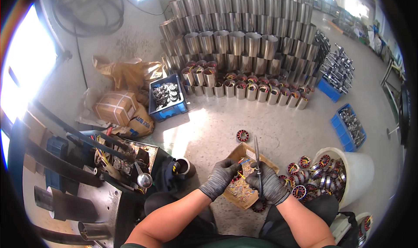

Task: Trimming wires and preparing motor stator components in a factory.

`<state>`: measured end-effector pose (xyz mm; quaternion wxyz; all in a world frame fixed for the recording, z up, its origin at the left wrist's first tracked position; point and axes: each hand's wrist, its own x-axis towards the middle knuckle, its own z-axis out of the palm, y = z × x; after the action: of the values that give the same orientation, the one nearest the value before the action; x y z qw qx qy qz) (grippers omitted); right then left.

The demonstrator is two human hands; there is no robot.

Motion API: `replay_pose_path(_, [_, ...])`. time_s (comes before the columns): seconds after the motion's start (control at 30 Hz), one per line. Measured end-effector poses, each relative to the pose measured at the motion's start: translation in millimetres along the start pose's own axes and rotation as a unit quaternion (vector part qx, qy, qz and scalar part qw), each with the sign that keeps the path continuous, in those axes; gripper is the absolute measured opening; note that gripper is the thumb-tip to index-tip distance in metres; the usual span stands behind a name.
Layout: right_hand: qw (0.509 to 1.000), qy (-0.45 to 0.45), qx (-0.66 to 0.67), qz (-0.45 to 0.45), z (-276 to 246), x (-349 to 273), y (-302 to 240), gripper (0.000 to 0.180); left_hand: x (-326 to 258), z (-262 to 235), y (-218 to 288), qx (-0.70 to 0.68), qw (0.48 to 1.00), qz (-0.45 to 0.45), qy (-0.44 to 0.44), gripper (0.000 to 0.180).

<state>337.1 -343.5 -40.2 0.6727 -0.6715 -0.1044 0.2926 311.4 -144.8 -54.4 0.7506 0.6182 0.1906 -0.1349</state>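
Concrete floor (pixel 270 130) fills the frame, with steel tubes (pixel 237 35) stacked across the top and a row of wound stators (pixel 261 91) in front of them. Low in the centre, both gloved hands meet over a cardboard box (pixel 244 191) of wire scraps. The left hand (pixel 222 176) pinches thin coloured wires (pixel 241 162). The right hand (pixel 265 182) is closed on scissors (pixel 257 154), blades pointing up; a small stator (pixel 260 206) seems to sit just under it, though the glove hides most of it. One stator (pixel 242 135) lies alone above the box. At lower right, a white bucket (pixel 359 169) spills more stators. A machine (pixel 100 187) stands at lower left, with blue crates (pixel 167 95) at upper left and right.
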Motion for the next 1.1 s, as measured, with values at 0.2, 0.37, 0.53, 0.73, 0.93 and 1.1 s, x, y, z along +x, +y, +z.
replay_pose_path(0.2, [0.972, 0.124, 0.176, 0.099, -1.4, -0.3, -6.1, 0.049, 0.8, -9.7, 3.5, 0.04, 0.998, 0.014, 0.041, 0.026])
replay_pose_path(0.37, [0.969, 0.116, 0.2, 0.09, 14.7, -12.4, 26.4, 0.066, 5.3, -14.7, -1.7, 0.023, 0.998, 0.006, 0.052, 0.025])
replay_pose_path(0.53, [0.994, 0.054, 0.067, 0.07, 36.0, -27.7, 38.6, 0.061, 5.8, -12.8, 4.0, 0.05, 0.995, 0.034, 0.081, 0.024])
replay_pose_path(0.73, [0.999, 0.011, 0.046, 0.017, 39.0, -25.3, 24.9, 0.052, 2.2, -11.4, 4.6, 0.087, 0.993, 0.053, 0.063, 0.025])
replay_pose_path(0.93, [0.968, 0.014, 0.179, 0.174, 30.4, -20.0, 16.2, 0.028, 5.9, -13.3, -4.4, 0.091, 0.992, 0.052, 0.069, 0.025])
replay_pose_path(1.1, [0.959, 0.021, 0.186, 0.215, 34.3, -25.8, 27.3, 0.017, 4.4, -12.6, -0.7, 0.107, 0.991, 0.039, 0.066, 0.025])
